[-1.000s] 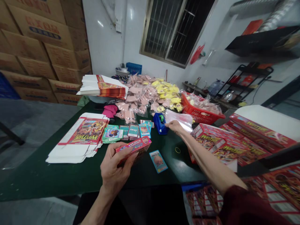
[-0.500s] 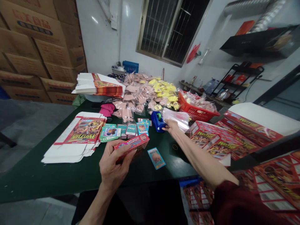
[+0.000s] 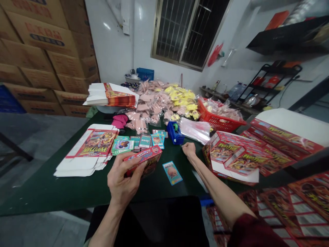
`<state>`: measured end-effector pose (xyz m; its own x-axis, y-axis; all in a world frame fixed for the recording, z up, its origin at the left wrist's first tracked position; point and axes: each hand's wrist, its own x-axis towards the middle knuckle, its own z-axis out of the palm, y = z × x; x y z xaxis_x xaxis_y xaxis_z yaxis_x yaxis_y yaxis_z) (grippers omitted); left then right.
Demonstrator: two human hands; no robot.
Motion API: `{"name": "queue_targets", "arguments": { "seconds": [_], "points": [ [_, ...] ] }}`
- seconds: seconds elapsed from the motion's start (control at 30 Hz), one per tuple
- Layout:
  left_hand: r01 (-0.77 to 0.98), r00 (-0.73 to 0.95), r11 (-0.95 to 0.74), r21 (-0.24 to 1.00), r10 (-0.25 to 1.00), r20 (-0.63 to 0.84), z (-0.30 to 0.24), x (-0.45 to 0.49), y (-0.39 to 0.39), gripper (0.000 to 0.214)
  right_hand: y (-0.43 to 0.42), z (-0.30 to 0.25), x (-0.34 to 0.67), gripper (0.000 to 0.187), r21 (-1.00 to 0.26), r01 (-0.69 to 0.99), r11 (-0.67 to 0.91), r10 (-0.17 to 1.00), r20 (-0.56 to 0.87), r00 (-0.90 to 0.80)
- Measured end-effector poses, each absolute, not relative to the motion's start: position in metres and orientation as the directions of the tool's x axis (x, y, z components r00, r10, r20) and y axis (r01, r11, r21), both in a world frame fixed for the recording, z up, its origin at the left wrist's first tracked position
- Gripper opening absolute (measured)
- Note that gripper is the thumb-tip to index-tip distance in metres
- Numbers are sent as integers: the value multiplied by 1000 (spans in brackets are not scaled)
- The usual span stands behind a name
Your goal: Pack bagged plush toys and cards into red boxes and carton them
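My left hand grips a small red printed box, tilted above the near side of the table. Low over the table, my right hand is closed with its fingertips pinched together; what they hold, if anything, is too small to see. Just beyond those fingertips stands a blue tape dispenser with a green roll. A blue card with a pig picture lies flat between my hands. Behind the box several stacks of cards sit in a row.
Flattened printed cartons are stacked at left. Clear plastic bags lie beyond the dispenser. Bagged pink and yellow toys pile up at the back, beside a red basket. Folded red boxes stand at right, next to my forearm.
My right hand has come away from the tape dispenser, a little toward me and to the right. My left hand keeps its hold on the red box, nearly in place.
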<state>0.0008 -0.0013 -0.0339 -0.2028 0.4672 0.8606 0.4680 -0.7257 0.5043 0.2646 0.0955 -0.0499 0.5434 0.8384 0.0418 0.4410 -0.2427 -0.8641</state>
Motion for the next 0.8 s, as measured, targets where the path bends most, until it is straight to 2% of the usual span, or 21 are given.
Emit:
{"name": "queue_targets", "arguments": {
  "seconds": [0.07, 0.2, 0.23, 0.3, 0.37, 0.43, 0.57, 0.67, 0.8],
  "points": [
    [460, -194, -727, 510, 478, 857, -33, 1, -2, 23, 68, -39, 251, 18, -893, 420, -162, 865, 76, 496],
    [461, -208, -710, 533, 497, 842, -32, 3, -3, 32, 3, -12, 196, 26, -961, 271, 47, 943, 132, 306],
    [464, -217, -702, 539, 500, 838, -33, 3, -3, 34, -10, -5, 180, 26, -987, 106, 118, 967, 138, 213],
    [469, -227, -692, 548, 505, 833, -34, 4, -5, 36, -28, 6, 151, 26, -978, -143, 150, 986, 136, 101],
    [464, -215, -693, 552, 516, 829, -34, 5, -7, 36, -33, 11, 130, 27, -954, -277, 112, 993, 99, 62],
    [456, -201, -702, 548, 519, 831, -34, 4, -8, 36, -32, 11, 119, 29, -954, -294, 66, 996, 45, 78],
    [473, -121, -736, 484, 489, 864, -29, 0, -9, 36, -26, 9, 113, 33, -976, -214, 31, 988, -2, 154],
    [509, 44, -755, 414, 503, 863, -22, -7, -8, 34, -26, 11, 113, 34, -982, -187, 23, 982, -12, 188],
    [498, 289, -785, 369, 552, 783, -11, -18, -6, 36, -25, 12, 117, 40, -970, -239, -44, 990, -74, 117]
  ]
}}
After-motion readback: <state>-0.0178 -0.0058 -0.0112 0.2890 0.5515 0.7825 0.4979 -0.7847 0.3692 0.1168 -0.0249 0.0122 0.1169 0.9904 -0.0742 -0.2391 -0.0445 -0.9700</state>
